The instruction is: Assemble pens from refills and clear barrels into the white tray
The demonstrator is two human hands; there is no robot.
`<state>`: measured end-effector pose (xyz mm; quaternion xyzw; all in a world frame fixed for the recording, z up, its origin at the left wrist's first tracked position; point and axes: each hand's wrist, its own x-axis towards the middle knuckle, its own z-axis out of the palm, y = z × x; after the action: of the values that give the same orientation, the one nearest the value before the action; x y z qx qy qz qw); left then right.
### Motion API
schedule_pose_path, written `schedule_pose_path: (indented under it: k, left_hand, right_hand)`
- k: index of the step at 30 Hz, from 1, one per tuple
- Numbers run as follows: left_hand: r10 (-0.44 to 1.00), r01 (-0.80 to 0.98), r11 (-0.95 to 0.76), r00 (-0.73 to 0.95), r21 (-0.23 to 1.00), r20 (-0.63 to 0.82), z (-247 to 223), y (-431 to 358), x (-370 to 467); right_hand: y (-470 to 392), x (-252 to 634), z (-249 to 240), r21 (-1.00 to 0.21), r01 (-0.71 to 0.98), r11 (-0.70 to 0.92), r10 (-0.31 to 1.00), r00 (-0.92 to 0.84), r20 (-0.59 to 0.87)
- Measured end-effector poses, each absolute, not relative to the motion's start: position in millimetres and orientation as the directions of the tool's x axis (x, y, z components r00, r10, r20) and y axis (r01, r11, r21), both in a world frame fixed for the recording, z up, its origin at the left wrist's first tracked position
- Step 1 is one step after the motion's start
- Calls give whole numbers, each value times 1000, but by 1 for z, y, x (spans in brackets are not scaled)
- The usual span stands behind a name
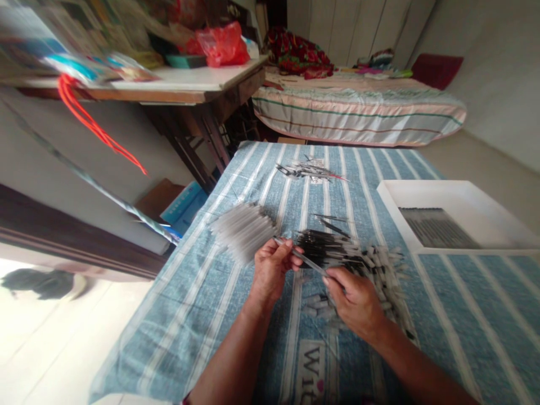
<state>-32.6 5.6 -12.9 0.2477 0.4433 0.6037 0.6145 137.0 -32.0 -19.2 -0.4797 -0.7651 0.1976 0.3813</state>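
Note:
A thin grey pen-like tube [311, 264] is held between both hands, slanting down to the right. My left hand [273, 265] pinches its upper left part, and my right hand [356, 301] grips its lower right end. Left of my left hand lies a stack of pale translucent tubes [243, 232]. Beyond the hands is a pile of thin black rods [323, 246]. Short whitish-grey pieces [386, 281] are heaped beside and behind my right hand, which hides some of them.
A white tray [493, 211] at the right holds a row of grey tubes [436, 228]. More thin pieces [310, 170] lie toward the far edge of the striped cloth [219, 281]. A desk [211, 84] and a bed [358, 107] stand behind.

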Motion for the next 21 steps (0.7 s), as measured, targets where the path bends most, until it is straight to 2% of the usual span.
schedule_pose_path:
  k: [5, 13, 15, 19, 21]
  left_hand:
    - [958, -527, 141, -142, 838, -250, -13, 6, -34]
    - [961, -479, 137, -146, 867, -233, -14, 5, -35]
    - [960, -457, 133, -162, 880, -230, -12, 6, -35]
    - [950, -446, 141, -191, 884, -248, -7, 10, -35]
    - [949, -433, 173, -166, 885, -267, -6, 13, -35]
  right_hand:
    - [-29, 134, -20, -623, 599, 503, 861, -282, 423]
    - [-28, 130, -30, -634, 608, 479, 878, -314, 362]
    - [-25, 130, -27, -590, 652, 477, 879, -355, 318]
    - [-14, 129, -11, -396, 765, 507, 861, -468, 198]
    - [-10, 127, -2, -336, 796, 503, 864, -477, 164]
